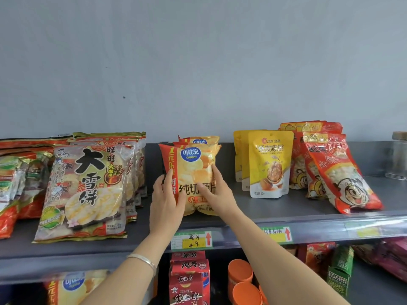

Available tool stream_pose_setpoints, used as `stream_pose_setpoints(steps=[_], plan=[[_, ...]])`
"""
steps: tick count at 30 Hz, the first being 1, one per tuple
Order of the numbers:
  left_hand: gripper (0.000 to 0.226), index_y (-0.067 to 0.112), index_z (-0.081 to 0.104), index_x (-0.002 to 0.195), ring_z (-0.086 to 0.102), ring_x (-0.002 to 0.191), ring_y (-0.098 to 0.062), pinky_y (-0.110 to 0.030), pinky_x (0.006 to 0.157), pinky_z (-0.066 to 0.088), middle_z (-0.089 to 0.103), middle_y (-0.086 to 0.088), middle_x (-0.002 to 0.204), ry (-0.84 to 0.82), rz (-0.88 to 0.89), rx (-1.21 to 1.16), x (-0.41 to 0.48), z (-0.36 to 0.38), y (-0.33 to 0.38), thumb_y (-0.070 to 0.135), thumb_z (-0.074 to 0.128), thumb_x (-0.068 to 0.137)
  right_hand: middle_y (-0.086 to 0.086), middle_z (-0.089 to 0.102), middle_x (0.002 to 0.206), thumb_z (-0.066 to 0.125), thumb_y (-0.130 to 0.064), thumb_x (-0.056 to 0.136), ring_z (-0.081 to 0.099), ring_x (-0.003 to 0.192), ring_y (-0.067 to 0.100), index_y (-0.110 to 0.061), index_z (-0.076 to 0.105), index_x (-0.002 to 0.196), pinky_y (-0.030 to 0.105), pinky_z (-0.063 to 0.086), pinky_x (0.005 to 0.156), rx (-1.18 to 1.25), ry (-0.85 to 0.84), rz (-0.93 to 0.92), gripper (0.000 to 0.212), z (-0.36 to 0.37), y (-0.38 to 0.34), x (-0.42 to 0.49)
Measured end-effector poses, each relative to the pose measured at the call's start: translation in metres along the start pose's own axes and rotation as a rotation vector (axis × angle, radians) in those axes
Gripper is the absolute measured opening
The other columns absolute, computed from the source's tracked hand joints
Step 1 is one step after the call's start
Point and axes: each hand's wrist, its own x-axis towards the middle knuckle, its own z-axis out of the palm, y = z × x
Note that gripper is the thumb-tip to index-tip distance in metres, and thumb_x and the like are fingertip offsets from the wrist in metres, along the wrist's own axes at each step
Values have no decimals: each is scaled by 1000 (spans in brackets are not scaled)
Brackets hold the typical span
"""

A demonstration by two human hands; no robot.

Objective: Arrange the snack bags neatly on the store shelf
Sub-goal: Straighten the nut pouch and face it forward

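I have the front chip bag [193, 166] between both hands, standing upright in the middle of the top shelf [297, 208], with more bags of the same kind lined up right behind it. My left hand [165, 194] grips its left edge, thumb on the printed face and fingers wrapped round the back. My right hand [217, 192] holds the right edge the same way, thumb lying across the front low down. The bag looks puffed with air, so I judge it very light, soft and springy, with slick foil that could slide under my fingers. The chips inside will crack if I squeeze, so I should hold it by the side seams and lower corners and steer it gently, not press the belly. To my left the big rice cracker bags [88, 190] lean back, well apart from mine; to my right stand yellow walnut pouches [269, 164], then slanting red bags [337, 172]
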Motion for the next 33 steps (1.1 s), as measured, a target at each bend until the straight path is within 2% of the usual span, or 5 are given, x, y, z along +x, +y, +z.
stream_pose_setpoints(steps=[6,11,20,28,33], plan=[[57,16,33,142,33,132,-28,-46,102,41,27,-12,145,58,39,49,-1,-1,0,26,57,91,-8,50,140,39,-76,75,52,124,15,-40,24,145,49,49,98,48,74,15,80,0,4,2],[54,13,46,134,42,125,-33,-52,94,39,41,-15,138,111,61,189,-1,-5,10,19,66,84,-4,52,139,37,-59,92,53,123,20,-33,27,145,49,50,95,-13,118,22,60,-2,6,-1],[35,17,62,113,56,111,-26,-45,91,45,59,-6,120,38,379,226,-10,19,73,10,69,79,6,43,142,43,-39,100,41,130,24,-21,35,145,40,41,104,-250,202,-36,50,-44,15,-8],[38,12,53,124,45,121,-17,-20,100,30,50,-4,128,-174,380,-116,-1,87,122,7,58,87,5,40,146,44,-35,98,45,125,29,-22,39,142,40,44,93,-383,347,56,46,-123,45,-13],[57,15,36,140,36,131,-18,-29,104,33,37,-5,141,-287,214,-235,10,126,137,16,60,88,12,39,142,45,-38,98,43,126,33,-18,36,144,42,41,98,-435,411,198,51,-161,54,-3]])
